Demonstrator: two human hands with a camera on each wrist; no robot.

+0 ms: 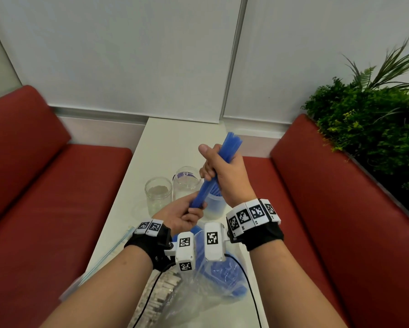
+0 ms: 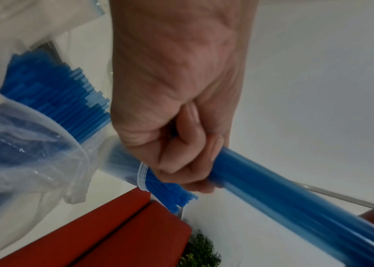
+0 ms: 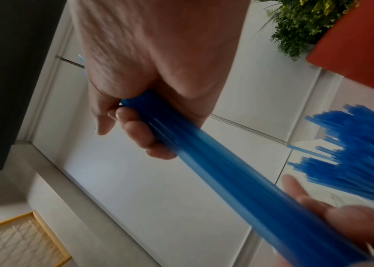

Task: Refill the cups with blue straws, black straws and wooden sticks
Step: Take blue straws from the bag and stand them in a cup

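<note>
A bundle of blue straws slants up over the white table. My right hand grips its middle, thumb pointing up. My left hand holds its lower end. Just below that end stands a plastic cup with blue straws inside. Two clear glass jars stand to its left. In the left wrist view my left hand curls round the bundle; in the right wrist view my right hand does the same on the bundle, beside the cup's straws.
A clear bag of blue straws lies near the table's front edge, with a bag of wooden sticks to its left and a zip bag hanging off the left edge. Red bench seats flank the table; plants stand at right.
</note>
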